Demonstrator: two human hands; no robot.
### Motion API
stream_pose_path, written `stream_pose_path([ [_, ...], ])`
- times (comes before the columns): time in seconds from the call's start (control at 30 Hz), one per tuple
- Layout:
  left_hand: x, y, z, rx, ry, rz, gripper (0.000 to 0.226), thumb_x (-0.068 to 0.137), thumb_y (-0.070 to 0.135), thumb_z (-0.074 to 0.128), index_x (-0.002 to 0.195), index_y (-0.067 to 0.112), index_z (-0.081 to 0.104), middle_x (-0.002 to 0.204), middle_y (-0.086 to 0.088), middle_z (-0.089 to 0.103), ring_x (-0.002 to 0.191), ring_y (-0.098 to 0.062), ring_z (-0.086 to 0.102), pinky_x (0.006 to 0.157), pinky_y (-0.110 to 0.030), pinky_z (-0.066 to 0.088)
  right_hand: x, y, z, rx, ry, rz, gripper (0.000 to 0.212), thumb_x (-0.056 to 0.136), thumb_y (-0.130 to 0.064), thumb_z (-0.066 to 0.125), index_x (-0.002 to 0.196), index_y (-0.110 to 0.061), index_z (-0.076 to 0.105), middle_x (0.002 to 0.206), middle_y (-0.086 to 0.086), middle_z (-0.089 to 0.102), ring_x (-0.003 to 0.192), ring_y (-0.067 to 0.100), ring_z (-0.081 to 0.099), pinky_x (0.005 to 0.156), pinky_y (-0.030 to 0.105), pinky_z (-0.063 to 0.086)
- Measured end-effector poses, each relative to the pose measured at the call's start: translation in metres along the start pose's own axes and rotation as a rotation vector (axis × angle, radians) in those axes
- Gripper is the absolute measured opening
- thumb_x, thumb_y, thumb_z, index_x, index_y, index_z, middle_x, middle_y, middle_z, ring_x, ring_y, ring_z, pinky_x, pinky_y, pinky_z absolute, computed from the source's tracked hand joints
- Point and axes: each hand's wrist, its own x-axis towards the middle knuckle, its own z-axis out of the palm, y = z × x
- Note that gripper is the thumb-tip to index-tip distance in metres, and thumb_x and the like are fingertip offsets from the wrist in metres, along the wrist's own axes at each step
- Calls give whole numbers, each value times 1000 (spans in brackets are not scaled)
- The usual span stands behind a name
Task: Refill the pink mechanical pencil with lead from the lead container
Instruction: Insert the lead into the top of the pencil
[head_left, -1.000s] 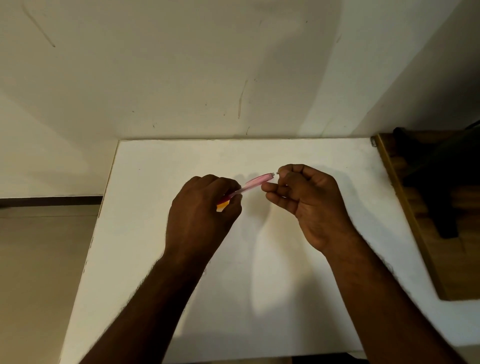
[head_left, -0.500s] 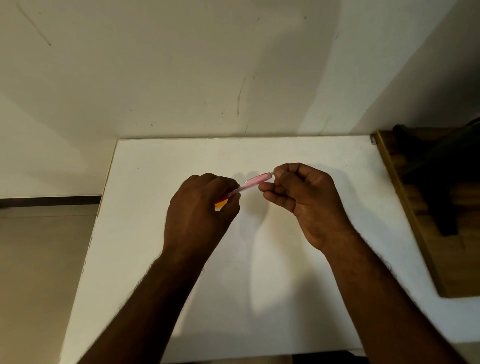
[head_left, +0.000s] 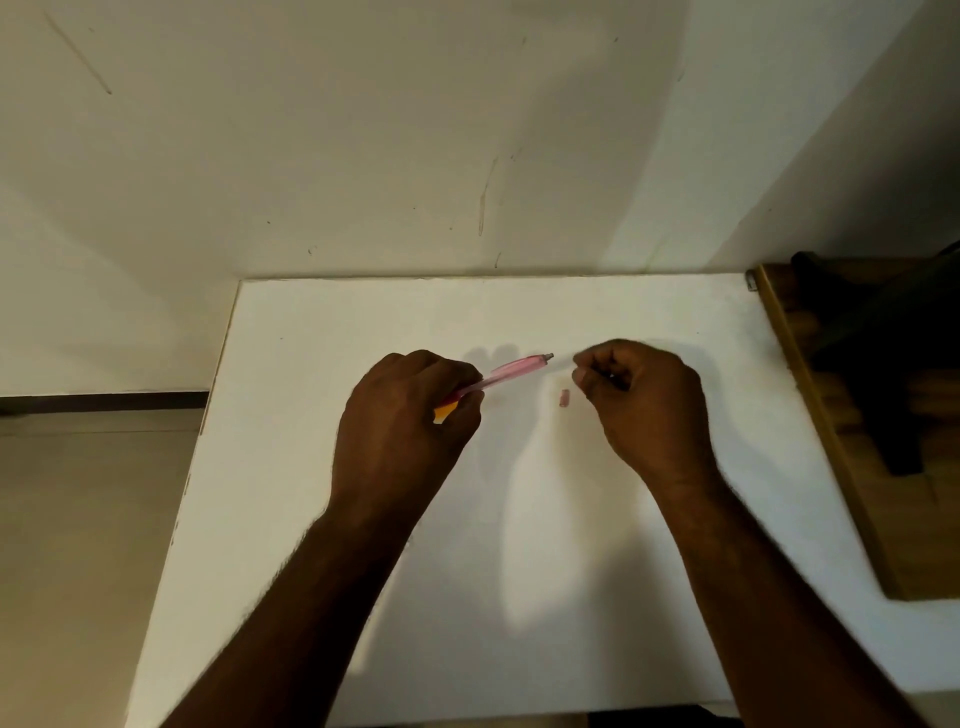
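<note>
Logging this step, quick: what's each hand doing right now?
Left hand: holding the pencil.
Right hand: fingers curled and pinched; what it holds, if anything, cannot be told.

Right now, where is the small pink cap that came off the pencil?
In the head view the pink cap lies on the white table, just right of centre, below the pencil end and beside the right hand.

We hold our left hand (head_left: 410, 415) curled around the pencil (head_left: 511, 371), with our right hand (head_left: 641, 397) pinched, just right of its tip.
</note>
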Motion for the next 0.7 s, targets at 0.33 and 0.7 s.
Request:
stream_pose_path([
  [0.33,0,-2,0,-4,-28,-6,9,86,30,69,95,31,73,84,15,67,80,-11,56,70,-26,41,-13,-1,19,-434,-49,-118,11,88,-16,65,93,-18,74,92,3,72,89,28,67,73,31,45],
  [0.7,1,-2,0,-15,-7,4,10,85,29,67,92,28,73,80,13,68,77,-14,59,69,-33,47,-6,-26,-5,942,-128,326,11,90,0,68,99,-4,75,90,14,74,77,21,72,75,26,59],
])
